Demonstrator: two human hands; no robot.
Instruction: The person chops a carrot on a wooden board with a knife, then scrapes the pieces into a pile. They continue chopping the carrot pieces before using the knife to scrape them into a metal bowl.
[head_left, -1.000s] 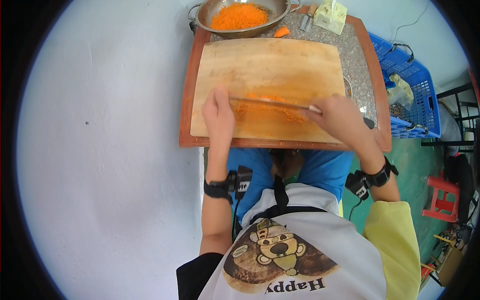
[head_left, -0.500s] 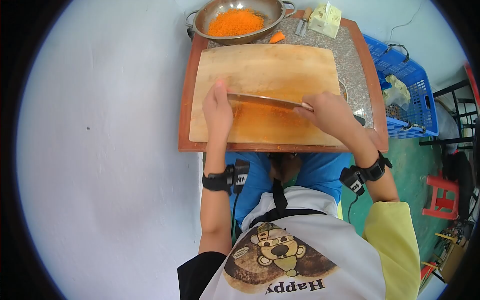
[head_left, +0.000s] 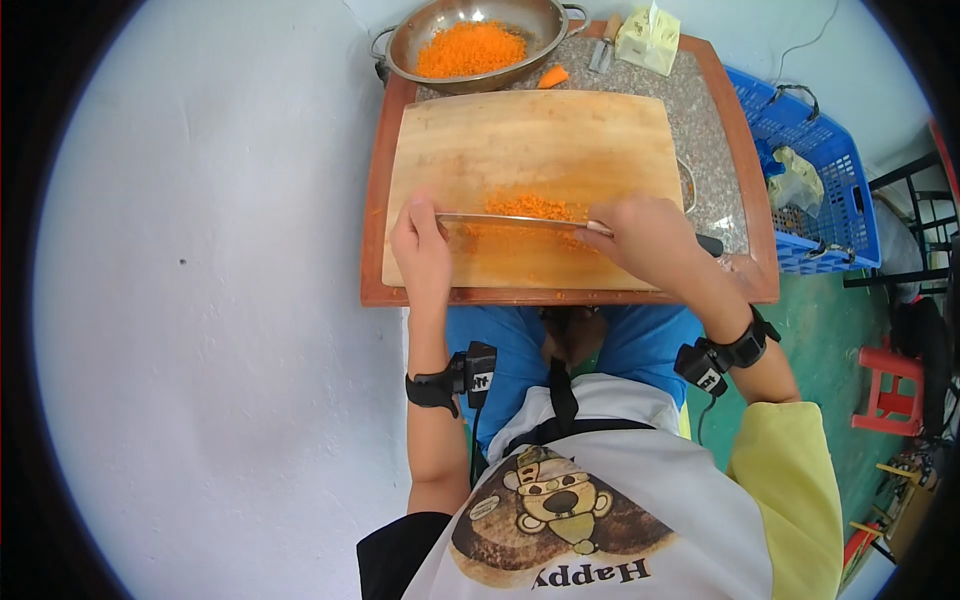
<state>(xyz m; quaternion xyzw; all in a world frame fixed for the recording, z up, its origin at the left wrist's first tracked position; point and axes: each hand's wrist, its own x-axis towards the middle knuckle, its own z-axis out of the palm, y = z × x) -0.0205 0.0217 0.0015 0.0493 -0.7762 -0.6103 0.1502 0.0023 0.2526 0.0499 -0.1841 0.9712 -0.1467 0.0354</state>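
Observation:
A kitchen knife (head_left: pixel 515 219) lies level across the wooden cutting board (head_left: pixel 450 130), its blade seen edge-on from above. My right hand (head_left: pixel 652 240) is closed around its handle. At the tip end, my left hand (head_left: pixel 422 252) pinches the blade with thumb and fingers. Finely chopped carrot (head_left: pixel 530 205) forms a small heap just beyond the blade, and some bits lie on the near side too. Orange stains colour the board around it. Whether the edge touches the wood is hard to see.
Behind the board stand a metal pan (head_left: pixel 400 62) with minced carrot (head_left: pixel 470 48), a carrot piece (head_left: pixel 553 76), a wooden-handled tool (head_left: pixel 602 55) and a tissue pack (head_left: pixel 648 40). A black handle (head_left: pixel 710 245) shows at right. A blue basket (head_left: pixel 825 150) and red stool (head_left: pixel 888 390) stand beyond.
Both hands and the knife have moved nearer my body, the left end most and slightly leftward. The chopped carrot heap beyond the blade is now plainly visible.

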